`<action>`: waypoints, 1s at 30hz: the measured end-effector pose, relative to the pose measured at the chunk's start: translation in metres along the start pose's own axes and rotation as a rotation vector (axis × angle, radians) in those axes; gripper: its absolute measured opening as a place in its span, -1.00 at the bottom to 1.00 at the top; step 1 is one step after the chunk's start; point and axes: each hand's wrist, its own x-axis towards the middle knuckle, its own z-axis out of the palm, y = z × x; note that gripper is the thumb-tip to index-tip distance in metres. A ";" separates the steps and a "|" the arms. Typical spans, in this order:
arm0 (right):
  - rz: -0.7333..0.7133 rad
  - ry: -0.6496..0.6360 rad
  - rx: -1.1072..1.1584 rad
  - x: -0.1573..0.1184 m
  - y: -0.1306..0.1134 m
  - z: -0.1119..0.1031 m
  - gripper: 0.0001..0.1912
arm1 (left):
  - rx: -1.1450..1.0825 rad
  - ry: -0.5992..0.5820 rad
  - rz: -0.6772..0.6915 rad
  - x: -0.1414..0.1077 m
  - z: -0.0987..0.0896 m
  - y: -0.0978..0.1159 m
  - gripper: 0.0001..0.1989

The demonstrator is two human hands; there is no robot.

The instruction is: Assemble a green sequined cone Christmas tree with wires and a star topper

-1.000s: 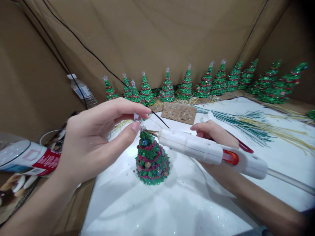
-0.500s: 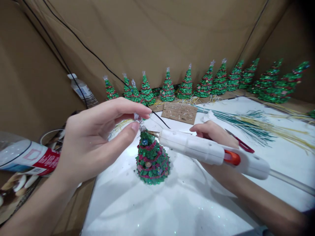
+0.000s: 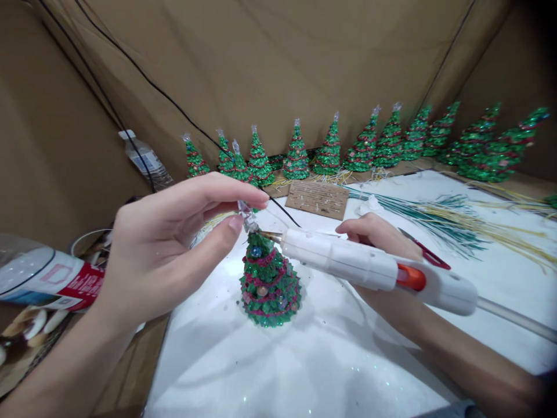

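A small green glitter Christmas tree (image 3: 272, 284) with red garland and bead ornaments stands on the white board. At its tip is a clear star topper (image 3: 249, 217), pinched between the thumb and fingers of my left hand (image 3: 174, 244). My right hand (image 3: 378, 238) is wrapped round a white hot glue gun (image 3: 343, 258) with an orange part; its grip is largely hidden. The gun's metal nozzle touches or nearly touches the tree's tip just below the star. A clear glue stick (image 3: 517, 316) sticks out of the gun's back end.
Several finished-looking trees (image 3: 297, 152) line the cardboard wall behind. A brown cardboard piece (image 3: 317, 199), green and yellow wire strips (image 3: 439, 223) and red-handled scissors (image 3: 435, 258) lie on the board. Bottles (image 3: 47, 276) stand or lie at left; a black cable (image 3: 165, 96) hangs across.
Almost nothing differs. The thumb of my left hand has shifted slightly left, showing more of the star topper. The glue gun stays at the tree's tip.
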 end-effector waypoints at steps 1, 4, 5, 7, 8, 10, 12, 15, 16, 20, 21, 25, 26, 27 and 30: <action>0.007 -0.001 0.002 0.000 0.000 0.000 -0.81 | -0.003 0.002 -0.004 0.000 0.000 0.000 -0.69; 0.026 0.004 -0.029 0.001 0.000 0.000 -0.80 | 0.003 0.007 -0.011 0.000 0.000 0.000 -0.69; 0.031 0.002 -0.044 0.001 0.000 0.000 -0.80 | 0.005 0.008 -0.011 0.000 0.000 0.000 -0.69; 0.033 -0.011 -0.056 0.002 0.000 0.000 -0.80 | 0.003 0.009 -0.010 0.000 0.000 0.000 -0.68; 0.026 -0.016 -0.052 0.002 0.000 0.000 -0.80 | 0.007 0.011 -0.006 0.000 0.000 0.000 -0.68; -0.002 0.002 -0.048 0.002 0.000 0.000 -0.82 | 0.022 0.014 0.005 0.000 -0.001 0.000 -0.68; -0.034 0.043 -0.063 0.001 0.000 0.000 -0.86 | 0.039 0.010 0.012 0.000 -0.001 0.000 -0.67; -0.028 0.058 -0.074 0.001 0.000 0.000 -0.86 | 0.050 0.000 0.012 0.001 -0.001 0.000 -0.67; -0.015 0.048 -0.065 0.002 -0.001 0.000 -0.85 | 0.052 -0.002 0.013 0.001 -0.001 0.000 -0.66; 0.024 0.006 -0.028 0.002 -0.001 -0.001 -0.81 | 0.039 -0.003 0.001 0.001 -0.001 0.002 -0.65; 0.026 0.001 -0.029 0.002 -0.002 -0.001 -0.80 | 0.040 -0.002 -0.009 0.001 -0.001 0.002 -0.65; 0.041 -0.014 -0.026 0.002 -0.001 -0.001 -0.81 | 0.077 -0.006 -0.035 0.001 -0.001 0.004 -0.68; 0.045 -0.017 -0.019 0.001 -0.001 -0.001 -0.81 | 0.088 -0.009 -0.039 0.001 -0.002 0.005 -0.69; 0.048 -0.018 -0.014 0.001 -0.001 -0.001 -0.81 | 0.097 -0.012 -0.044 0.002 -0.002 0.005 -0.69; 0.036 0.016 -0.031 0.002 -0.002 -0.002 -0.83 | 0.087 -0.025 -0.048 0.003 -0.002 0.006 -0.69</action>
